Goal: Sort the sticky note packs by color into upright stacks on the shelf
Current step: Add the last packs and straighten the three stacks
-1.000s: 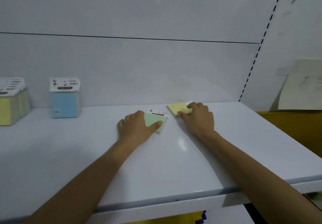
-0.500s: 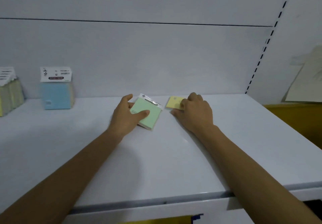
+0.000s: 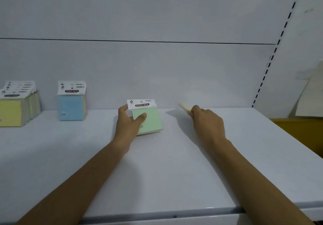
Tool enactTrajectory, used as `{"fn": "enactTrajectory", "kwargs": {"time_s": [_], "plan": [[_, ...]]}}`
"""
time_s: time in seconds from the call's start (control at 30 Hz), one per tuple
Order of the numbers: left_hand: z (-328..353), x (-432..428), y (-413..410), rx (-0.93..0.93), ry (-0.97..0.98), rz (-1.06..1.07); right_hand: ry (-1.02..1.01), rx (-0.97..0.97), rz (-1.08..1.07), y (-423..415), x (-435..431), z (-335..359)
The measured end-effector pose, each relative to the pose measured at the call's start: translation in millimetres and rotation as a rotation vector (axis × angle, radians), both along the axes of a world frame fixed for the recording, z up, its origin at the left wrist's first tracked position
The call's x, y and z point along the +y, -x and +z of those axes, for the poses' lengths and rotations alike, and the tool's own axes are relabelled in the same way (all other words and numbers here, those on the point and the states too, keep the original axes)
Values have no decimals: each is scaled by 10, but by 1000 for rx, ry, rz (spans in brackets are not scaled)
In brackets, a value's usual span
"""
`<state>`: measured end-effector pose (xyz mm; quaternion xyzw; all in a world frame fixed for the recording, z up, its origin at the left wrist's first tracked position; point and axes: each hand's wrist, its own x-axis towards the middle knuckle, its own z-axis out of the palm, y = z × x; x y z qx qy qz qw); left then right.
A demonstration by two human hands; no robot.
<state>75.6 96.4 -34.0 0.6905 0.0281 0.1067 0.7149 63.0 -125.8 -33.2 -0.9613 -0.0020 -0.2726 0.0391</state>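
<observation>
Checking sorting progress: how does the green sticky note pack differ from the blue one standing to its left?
The green pack is gripped by the left hand; the blue pack stands free, untouched. The green pack leans slightly, farther forward; the blue pack stands upright near the back. Both carry a white header card reading STICKY NOTE.
</observation>
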Motion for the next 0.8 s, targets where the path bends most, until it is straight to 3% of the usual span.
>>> {"fn": "enactTrajectory", "kwargs": {"time_s": [0.17, 0.3, 0.37, 0.5, 0.6, 0.67, 0.8], "plan": [[47, 14, 24, -36, 66, -34, -614, -182, -55, -9, -100, -34], [117, -92, 135, 80, 142, -244, -792, -270, -6, 21, -29, -9], [107, -134, 156, 125, 74, -304, -714, -346, 70, 96, 66, 13], [138, -148, 156, 235, 197, -385, -186, -556, 447, 200, 275, 60], [143, -136, 125, 232, 287, -425, 39, -495, 610, 158, 343, 25], [107, -147, 124, 158, 237, -332, -117, -350, 553, 134, 371, -32], [106, -137, 86, 71, 360, -303, -853, -141, 335, 95, 346, -27]]}}
